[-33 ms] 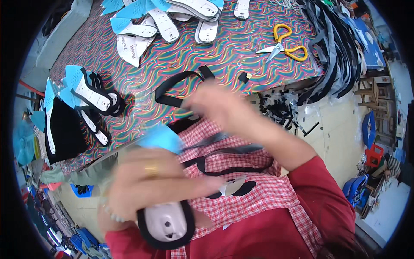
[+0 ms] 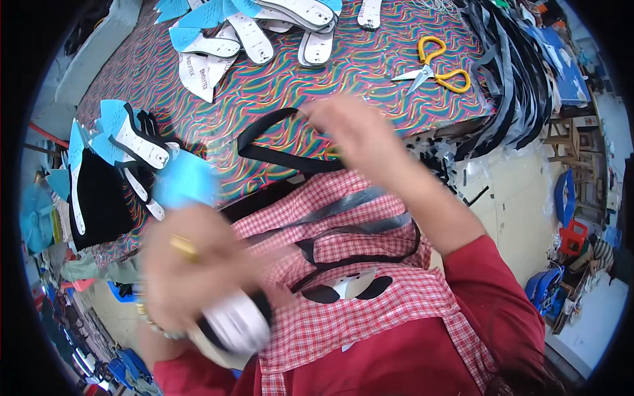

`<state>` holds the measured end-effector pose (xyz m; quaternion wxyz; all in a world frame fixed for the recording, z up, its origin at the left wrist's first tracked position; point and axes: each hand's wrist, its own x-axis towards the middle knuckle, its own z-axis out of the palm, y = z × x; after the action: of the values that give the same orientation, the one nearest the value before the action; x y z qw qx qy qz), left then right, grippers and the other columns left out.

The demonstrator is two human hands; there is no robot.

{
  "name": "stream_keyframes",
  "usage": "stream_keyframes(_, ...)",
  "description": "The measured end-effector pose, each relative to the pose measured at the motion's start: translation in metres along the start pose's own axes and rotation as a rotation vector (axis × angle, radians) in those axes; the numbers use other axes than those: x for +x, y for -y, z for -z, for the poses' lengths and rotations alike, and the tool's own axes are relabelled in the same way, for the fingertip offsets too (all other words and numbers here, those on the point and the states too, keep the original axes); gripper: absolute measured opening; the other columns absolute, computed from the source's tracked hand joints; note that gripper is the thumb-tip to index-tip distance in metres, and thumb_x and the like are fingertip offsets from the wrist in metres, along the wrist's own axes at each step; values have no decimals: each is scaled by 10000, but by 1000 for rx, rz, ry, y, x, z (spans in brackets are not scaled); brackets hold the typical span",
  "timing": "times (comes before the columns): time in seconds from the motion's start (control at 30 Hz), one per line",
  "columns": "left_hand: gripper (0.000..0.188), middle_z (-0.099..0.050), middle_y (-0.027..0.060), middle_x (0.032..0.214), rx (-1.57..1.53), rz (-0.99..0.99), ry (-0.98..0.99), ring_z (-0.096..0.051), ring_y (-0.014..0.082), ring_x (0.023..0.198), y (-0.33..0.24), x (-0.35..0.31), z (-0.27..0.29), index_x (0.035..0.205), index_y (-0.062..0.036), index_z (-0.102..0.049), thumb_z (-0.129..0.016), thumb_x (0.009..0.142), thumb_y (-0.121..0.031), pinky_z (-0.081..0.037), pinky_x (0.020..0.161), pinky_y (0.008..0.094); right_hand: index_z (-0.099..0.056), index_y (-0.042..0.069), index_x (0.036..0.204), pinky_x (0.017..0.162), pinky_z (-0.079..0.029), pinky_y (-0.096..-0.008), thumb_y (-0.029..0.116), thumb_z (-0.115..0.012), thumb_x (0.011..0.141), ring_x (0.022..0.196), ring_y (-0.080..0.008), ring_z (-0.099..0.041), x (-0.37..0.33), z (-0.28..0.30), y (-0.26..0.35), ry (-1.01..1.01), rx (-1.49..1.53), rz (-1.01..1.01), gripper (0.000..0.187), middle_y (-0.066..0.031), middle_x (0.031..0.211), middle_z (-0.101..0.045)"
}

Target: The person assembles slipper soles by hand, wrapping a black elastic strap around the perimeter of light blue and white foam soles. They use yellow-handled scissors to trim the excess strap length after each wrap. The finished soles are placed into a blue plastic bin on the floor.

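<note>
Work with a sole-shaped piece (image 2: 234,323) and a black strip (image 2: 284,159), one to each hand, seems to be the step you have in hand. The piece is below your left hand (image 2: 198,264), its white, dark-edged rounded end poking out beneath your palm and what looks like its pale blue end (image 2: 188,181) showing past your knuckles. Those fingers are curled closed around it, though blurred. Your right hand (image 2: 360,135) is over the table (image 2: 370,59), fingers bent and partly open at the upper end of the strip; blur hides the tips, so I cannot tell whether they pinch it. The next move would call for a sure grip on the strip and a steady hold on the piece. The strip is flat, matt and ribbon-like, bent in an open loop on a glossy cover of wavy multicoloured lines. Yellow-handled scissors (image 2: 428,70) lie open at the far right, near a hanging bundle of dark strips (image 2: 505,86). Similar blue-and-white pieces (image 2: 256,41) are heaped at the far edge. Your apron (image 2: 396,297) is red-and-white check.
</note>
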<state>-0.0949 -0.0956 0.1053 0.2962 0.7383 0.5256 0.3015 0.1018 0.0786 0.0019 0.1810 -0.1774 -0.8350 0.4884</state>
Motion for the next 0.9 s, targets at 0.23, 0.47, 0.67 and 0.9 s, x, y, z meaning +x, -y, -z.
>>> stream_keyframes(0.23, 686, -320, 143, 1485, 998, 535, 30, -241, 344, 1391, 103, -68, 75, 1380, -127, -448, -706, 774, -322, -175, 1118, 506, -643, 48, 914, 684, -502, -381, 258, -622, 861, 819, -242, -641, 45, 11, -36, 18, -650, -240, 218, -121, 857, -647)
stream_keyframes(0.47, 578, -470, 198, 1358, -291, 446, -427, -438, 216, 1272, 127, 118, 1, 1379, 40, -379, -555, 931, -279, -306, 1059, 299, -550, 25, 898, 644, -498, -332, 184, -665, 846, 753, -211, -637, 31, -9, -50, -314, -36, -49, 203, -94, 831, -622)
stream_keyframes(0.67, 1021, -214, 347, 1438, 328, 691, -764, -210, 427, 1366, 175, 273, -46, 1428, 31, -234, -685, 728, -559, -215, 1088, 530, -480, 13, 1183, 671, -495, -240, 38, -594, 880, 724, -106, -602, 5, 2, -24, -225, 814, -84, 324, -46, 906, -602)
stream_keyframes(0.9, 765, -570, 87, 763, -502, 519, -689, -518, 124, 524, 179, 220, 0, 1401, 65, -270, -633, 748, -100, -434, 470, 258, -646, -1, 1020, 526, -489, -231, 26, -567, 881, 595, -111, -611, -31, 45, 9, 465, 957, 100, 162, -75, 858, -624)
